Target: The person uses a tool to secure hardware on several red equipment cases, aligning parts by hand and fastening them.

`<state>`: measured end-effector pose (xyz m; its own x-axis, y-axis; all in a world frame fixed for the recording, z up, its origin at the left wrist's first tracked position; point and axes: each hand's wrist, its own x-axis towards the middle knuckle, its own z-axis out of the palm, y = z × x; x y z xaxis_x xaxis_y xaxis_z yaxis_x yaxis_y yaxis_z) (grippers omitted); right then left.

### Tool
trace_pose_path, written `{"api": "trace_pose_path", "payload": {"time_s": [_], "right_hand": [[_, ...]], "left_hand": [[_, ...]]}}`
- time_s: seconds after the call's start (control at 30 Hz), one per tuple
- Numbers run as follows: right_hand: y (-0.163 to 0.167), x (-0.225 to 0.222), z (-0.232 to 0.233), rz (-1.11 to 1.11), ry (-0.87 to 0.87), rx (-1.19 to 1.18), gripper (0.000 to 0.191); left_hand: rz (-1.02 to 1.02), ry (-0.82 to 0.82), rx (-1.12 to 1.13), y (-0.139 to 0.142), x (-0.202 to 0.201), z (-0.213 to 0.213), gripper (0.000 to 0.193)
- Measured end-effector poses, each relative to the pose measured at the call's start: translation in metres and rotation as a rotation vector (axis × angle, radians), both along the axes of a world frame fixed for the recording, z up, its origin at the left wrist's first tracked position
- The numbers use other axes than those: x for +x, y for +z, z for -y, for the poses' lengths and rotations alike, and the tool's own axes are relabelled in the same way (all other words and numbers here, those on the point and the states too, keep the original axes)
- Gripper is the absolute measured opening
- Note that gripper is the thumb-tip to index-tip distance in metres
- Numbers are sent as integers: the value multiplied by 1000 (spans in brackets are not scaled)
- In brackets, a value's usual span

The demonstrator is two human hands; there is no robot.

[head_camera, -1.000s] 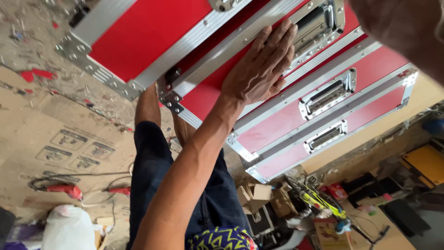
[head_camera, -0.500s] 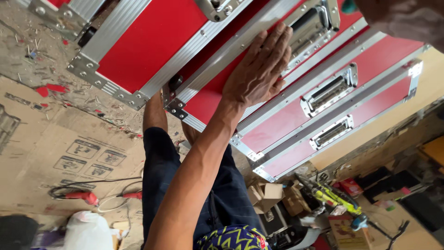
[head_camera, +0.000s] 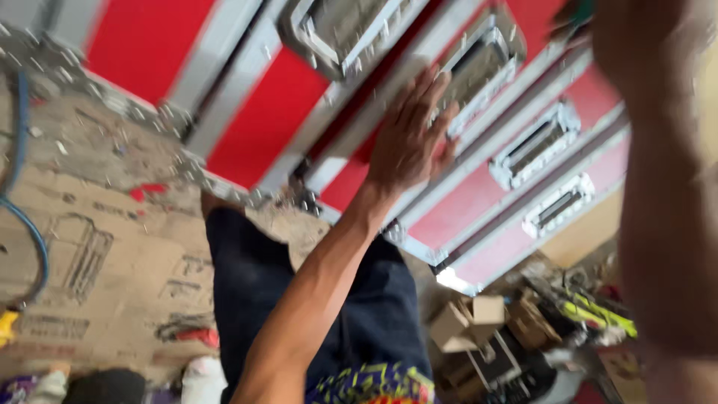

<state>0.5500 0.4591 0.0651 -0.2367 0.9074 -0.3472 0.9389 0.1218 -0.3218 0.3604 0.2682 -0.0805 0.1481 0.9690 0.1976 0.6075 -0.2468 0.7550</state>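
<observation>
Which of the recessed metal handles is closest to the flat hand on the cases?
The second handle from the top, just right of the left hand's fingertips. The top handle sits higher and the two lower ones farther right.

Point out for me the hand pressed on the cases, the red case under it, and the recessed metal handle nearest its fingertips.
left hand (head_camera: 407, 142), head view, back of the hand.
red case (head_camera: 258, 127), head view, bare red panel.
recessed metal handle (head_camera: 479, 63), head view, its dark recess.

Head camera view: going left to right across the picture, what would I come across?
Blue hose → flattened cardboard on the floor → left hand flat on the red cases → recessed metal handle → blurred right arm.
</observation>
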Motion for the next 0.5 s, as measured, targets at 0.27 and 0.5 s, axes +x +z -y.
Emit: {"api": "trace_pose_path", "payload": {"time_s": [0.27, 0.5], "right_hand": [[-57, -96, 42, -279, -78, 132, 19], [-62, -106, 45, -255, -19, 206, 24]], "left_hand": [[-75, 118, -22, -3, -75, -117, 44], [-108, 92, 22, -12, -69, -144, 28]]}}
